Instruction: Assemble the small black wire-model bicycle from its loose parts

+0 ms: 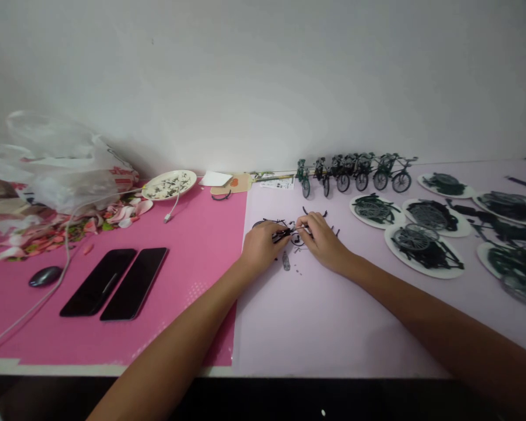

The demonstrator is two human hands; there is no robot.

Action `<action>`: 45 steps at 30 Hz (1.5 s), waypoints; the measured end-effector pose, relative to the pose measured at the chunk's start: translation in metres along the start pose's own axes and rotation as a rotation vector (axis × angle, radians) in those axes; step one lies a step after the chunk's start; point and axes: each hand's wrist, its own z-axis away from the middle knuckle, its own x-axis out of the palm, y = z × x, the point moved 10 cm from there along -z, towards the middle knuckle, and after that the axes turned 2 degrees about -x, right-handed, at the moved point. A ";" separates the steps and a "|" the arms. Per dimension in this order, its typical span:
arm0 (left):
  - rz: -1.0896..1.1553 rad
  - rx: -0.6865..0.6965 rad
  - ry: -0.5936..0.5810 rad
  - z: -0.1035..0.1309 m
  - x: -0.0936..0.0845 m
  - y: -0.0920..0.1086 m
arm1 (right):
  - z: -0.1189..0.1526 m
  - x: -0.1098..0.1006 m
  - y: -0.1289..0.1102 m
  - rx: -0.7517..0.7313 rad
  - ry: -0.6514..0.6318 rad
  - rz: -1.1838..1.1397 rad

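Note:
My left hand (260, 245) has its fingers closed on a small dark bicycle part (281, 235) over the pale lilac sheet. Close to its right, my right hand (319, 237) pinches at the same small assembly; what lies between its fingertips is too small to make out. A dark wheel ring (297, 239) shows between the hands. Below them on the sheet lies a small grey oval part (286, 261) with several tiny bits beside it. Thin black pieces lie just behind and beside the right hand.
Several miniature bicycles (362, 172) stand along the wall. White plates (453, 272) of dark parts fill the right. Leftward are two black phones (134, 283), a mouse (45, 276), a cable, a plate of small bits (169, 185), plastic bags (70, 181) and artificial petals.

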 end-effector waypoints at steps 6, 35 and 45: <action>0.096 0.050 0.026 0.000 -0.001 0.004 | 0.000 -0.001 -0.001 -0.007 0.015 -0.019; 0.291 -0.021 0.067 0.001 0.008 -0.006 | 0.004 0.000 0.010 0.159 0.039 -0.245; 0.358 -0.018 0.059 0.002 0.007 -0.001 | 0.004 -0.004 0.009 0.181 0.076 -0.254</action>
